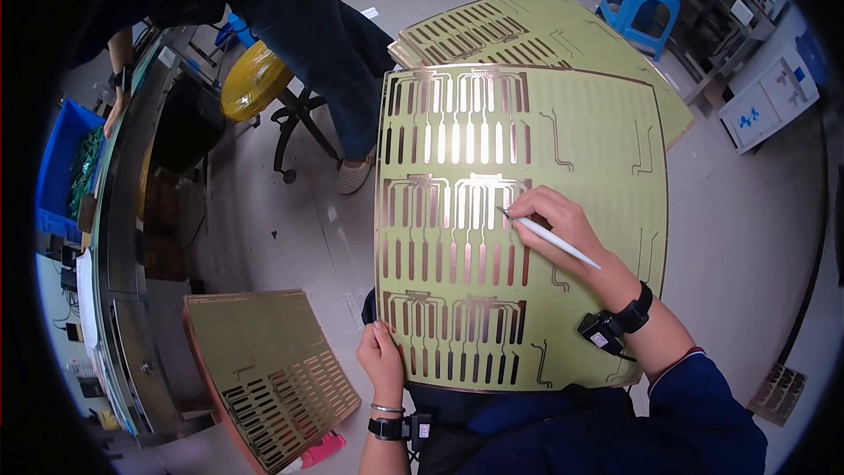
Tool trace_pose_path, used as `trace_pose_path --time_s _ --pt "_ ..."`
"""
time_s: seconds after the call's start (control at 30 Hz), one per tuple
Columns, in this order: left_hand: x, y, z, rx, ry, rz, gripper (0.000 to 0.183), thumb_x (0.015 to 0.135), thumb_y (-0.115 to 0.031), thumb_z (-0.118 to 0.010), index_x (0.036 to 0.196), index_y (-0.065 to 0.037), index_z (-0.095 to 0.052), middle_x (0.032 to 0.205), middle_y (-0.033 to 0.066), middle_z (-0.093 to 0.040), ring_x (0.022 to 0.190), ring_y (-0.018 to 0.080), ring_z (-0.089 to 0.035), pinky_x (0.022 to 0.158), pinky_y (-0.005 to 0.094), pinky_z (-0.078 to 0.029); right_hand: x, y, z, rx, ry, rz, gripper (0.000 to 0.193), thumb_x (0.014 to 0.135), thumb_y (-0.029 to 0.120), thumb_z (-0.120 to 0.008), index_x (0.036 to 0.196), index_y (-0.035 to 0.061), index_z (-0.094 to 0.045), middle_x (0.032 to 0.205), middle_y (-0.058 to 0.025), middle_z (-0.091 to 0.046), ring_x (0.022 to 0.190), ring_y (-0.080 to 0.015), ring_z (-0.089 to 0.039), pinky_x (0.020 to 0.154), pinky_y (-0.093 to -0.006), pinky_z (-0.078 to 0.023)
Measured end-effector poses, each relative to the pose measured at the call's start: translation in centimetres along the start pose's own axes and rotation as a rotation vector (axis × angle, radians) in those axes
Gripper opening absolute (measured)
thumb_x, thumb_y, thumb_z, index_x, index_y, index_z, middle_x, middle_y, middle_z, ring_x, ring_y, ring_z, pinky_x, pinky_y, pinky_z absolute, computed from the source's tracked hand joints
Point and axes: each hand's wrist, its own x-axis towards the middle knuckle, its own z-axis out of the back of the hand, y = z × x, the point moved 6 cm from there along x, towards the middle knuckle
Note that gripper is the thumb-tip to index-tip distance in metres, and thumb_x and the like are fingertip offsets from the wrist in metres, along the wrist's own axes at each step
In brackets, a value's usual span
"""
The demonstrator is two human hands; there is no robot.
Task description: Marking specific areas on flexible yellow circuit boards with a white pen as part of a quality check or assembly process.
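Observation:
A large light-green circuit panel with rows of shiny copper strips lies over my lap. Near its lower left corner my left hand is closed on the edge, thumb on top. My right hand rests on the panel and pinches a slim white pen-shaped tool. Its thin dark tip meets the copper strips in the middle row; whether it is a blade or a nib I cannot make out. Each wrist wears a black strap with a small box.
Similar panels lie beyond mine; another stack leans at lower left. A person stands at upper left, one hand on the bench beside a blue bin. Nearby are a yellow-covered swivel stool and a blue plastic stool.

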Motion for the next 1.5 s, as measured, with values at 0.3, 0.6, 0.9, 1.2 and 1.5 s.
trace_pose_path --time_s 0.3,0.6,0.9,1.2,1.5 --pt "0.0 -0.6 -0.1 0.020 0.005 0.013 0.033 0.096 -0.016 -0.045 0.067 0.000 -0.049 0.053 0.0030 -0.042 0.052 0.0066 -0.036 0.047 0.0269 -0.031 -0.1 -0.3 0.0 0.007 -0.004 0.006 0.012 0.075 0.001 -0.060 0.085 0.0041 -0.055 0.077 -0.0075 -0.055 0.071 -0.0224 -0.057 0.065 -0.0317 -0.048" --pt "-0.1 -0.2 -0.2 -0.016 -0.006 0.027 0.033 0.096 -0.017 -0.045 0.068 0.000 -0.049 0.054 0.0019 -0.041 0.054 0.0059 -0.036 0.048 0.0266 -0.032 -0.3 -0.4 0.0 0.000 -0.007 0.034 0.012 0.076 0.002 -0.060 0.086 0.0046 -0.054 0.079 -0.0078 -0.056 0.074 -0.0243 -0.057 0.067 -0.0335 -0.048" --pt "-0.1 -0.2 -0.2 -0.036 0.000 -0.004 0.033 0.096 -0.018 -0.045 0.068 0.000 -0.049 0.054 0.0016 -0.042 0.054 0.0057 -0.037 0.049 0.0264 -0.032 -0.5 -0.3 -0.1 -0.066 0.016 0.035 0.010 0.076 -0.002 -0.062 0.085 0.0009 -0.059 0.086 -0.0094 -0.062 0.081 -0.0228 -0.062 0.072 -0.0311 -0.051" --pt "-0.2 0.6 -0.2 -0.045 -0.002 -0.001 0.033 0.096 -0.017 -0.045 0.068 -0.001 -0.049 0.054 0.0013 -0.042 0.054 0.0058 -0.037 0.048 0.0261 -0.032 -0.7 0.4 -0.1 -0.102 -0.054 0.160 0.013 0.075 0.001 -0.061 0.085 0.0052 -0.053 0.081 -0.0076 -0.054 0.075 -0.0251 -0.057 0.068 -0.0343 -0.048" --pt "-0.2 0.1 -0.2 -0.041 0.002 -0.003 0.033 0.096 -0.018 -0.045 0.068 -0.001 -0.049 0.054 0.0021 -0.042 0.053 0.0061 -0.036 0.048 0.0264 -0.032 -0.7 0.2 0.3 -0.095 -0.048 0.101 0.014 0.073 -0.004 -0.063 0.084 0.0026 -0.059 0.084 -0.0086 -0.062 0.080 -0.0228 -0.062 0.070 -0.0305 -0.051"
